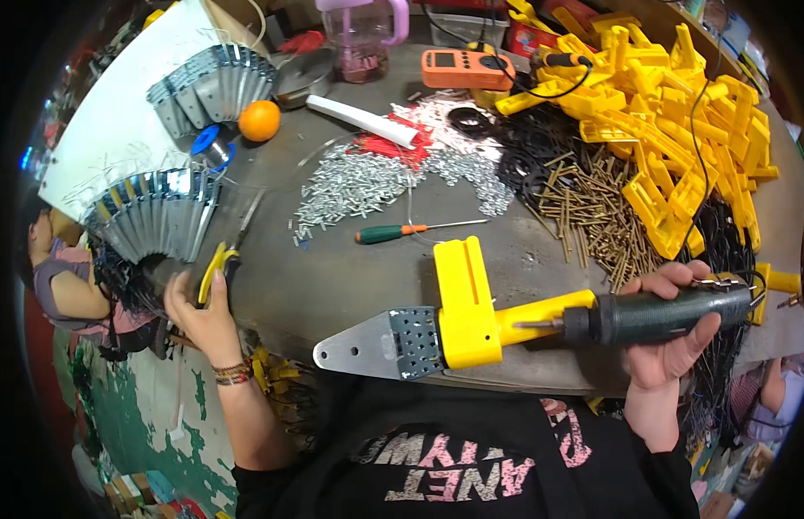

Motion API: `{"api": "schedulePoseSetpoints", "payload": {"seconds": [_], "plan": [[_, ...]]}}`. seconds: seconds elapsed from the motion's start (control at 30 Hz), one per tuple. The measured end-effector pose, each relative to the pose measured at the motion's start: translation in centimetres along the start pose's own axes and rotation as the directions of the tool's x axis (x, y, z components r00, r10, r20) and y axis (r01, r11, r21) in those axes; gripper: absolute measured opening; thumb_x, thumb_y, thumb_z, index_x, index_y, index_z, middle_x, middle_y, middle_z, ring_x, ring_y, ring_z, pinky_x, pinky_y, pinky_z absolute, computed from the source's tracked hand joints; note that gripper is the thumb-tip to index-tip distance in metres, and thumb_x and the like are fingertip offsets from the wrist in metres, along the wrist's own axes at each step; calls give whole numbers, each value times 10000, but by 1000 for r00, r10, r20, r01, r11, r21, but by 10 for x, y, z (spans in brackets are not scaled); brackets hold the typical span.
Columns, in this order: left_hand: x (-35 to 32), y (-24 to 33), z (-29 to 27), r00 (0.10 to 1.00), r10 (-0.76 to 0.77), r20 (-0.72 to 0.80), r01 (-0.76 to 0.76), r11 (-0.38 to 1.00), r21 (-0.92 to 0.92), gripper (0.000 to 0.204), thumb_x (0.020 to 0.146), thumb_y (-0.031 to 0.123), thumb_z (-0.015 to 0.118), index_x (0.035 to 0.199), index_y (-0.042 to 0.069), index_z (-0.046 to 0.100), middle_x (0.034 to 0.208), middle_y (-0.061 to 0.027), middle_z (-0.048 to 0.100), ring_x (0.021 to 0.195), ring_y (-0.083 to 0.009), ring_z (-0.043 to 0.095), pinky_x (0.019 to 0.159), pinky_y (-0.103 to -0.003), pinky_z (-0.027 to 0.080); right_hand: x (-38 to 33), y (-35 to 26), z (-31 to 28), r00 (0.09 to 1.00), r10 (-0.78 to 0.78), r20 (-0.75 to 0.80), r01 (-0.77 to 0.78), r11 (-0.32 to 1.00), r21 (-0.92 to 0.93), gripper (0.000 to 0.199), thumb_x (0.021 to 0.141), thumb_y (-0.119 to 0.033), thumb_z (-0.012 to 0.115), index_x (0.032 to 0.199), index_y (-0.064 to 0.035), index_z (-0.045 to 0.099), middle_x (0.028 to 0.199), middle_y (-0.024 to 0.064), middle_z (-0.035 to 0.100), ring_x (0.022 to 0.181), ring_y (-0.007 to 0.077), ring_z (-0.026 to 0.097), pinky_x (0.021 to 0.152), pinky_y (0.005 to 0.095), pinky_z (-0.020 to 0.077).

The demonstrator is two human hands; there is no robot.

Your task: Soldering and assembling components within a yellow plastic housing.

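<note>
My right hand is wrapped round a dark green electric screwdriver, held level with its bit pointing left. The bit lies across the handle of a yellow plastic piece at the near edge of the table. A pointed metal plate with many small holes is joined to the yellow piece's left side. My left hand is at the table's left edge, fingers and thumb apart around the handle end of yellow-and-black pliers. The thumb seems to touch that handle; no firm grip shows.
A green-orange screwdriver lies mid-table before piled silver fasteners. Long brass screws and yellow plastic parts are heaped right. Stacked metal plates, an orange and a wire spool stand left; an orange meter is behind.
</note>
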State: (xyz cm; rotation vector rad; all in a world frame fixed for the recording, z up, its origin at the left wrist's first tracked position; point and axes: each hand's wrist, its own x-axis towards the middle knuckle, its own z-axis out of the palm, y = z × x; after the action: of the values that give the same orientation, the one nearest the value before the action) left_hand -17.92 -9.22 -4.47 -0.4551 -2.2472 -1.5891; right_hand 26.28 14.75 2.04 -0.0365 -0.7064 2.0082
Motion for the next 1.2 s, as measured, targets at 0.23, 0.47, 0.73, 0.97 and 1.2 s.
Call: {"api": "schedulePoseSetpoints", "payload": {"seconds": [0.23,0.47,0.73,0.97,1.2], "plan": [[-85,137,44,400,432,808,-252,900,-356,556,862,45,667,1366,17,433,1137,-140,628,1053,-248,605,963,-369,460,16,11,1,998,-9,69,15,996,-88,536,835,-326,778,1306,-241,534,1183,-16,541,1091,148,509,1117,461,313],[-93,159,64,57,218,974,210,951,-225,786,857,26,673,1493,23,211,1092,-115,657,1031,-202,615,947,-335,447,25,13,-1,992,76,105,-74,997,-24,563,815,-352,794,1312,-261,547,1185,-23,565,1079,147,519,1110,465,321],[-84,155,87,-97,118,988,417,906,-67,736,864,28,674,1477,59,268,1016,-81,679,1010,-158,626,899,-323,458,31,17,-19,991,63,114,-70,996,57,548,827,-347,784,1315,-262,549,1236,-16,563,1078,140,522,1108,466,324],[-63,160,160,239,695,678,-787,547,-284,149,840,124,685,972,59,670,866,-73,671,859,-243,645,796,-372,500,29,18,-30,990,29,138,-31,999,8,520,843,-348,767,1308,-258,553,1328,14,526,1097,153,530,1094,471,350],[-61,160,201,-5,718,696,-973,157,-168,63,773,143,634,831,122,646,792,-32,591,808,-229,611,718,-391,485,28,23,-29,995,75,59,-78,995,54,554,811,-359,795,1301,-257,557,1210,4,555,1060,154,531,1089,474,361]]}}
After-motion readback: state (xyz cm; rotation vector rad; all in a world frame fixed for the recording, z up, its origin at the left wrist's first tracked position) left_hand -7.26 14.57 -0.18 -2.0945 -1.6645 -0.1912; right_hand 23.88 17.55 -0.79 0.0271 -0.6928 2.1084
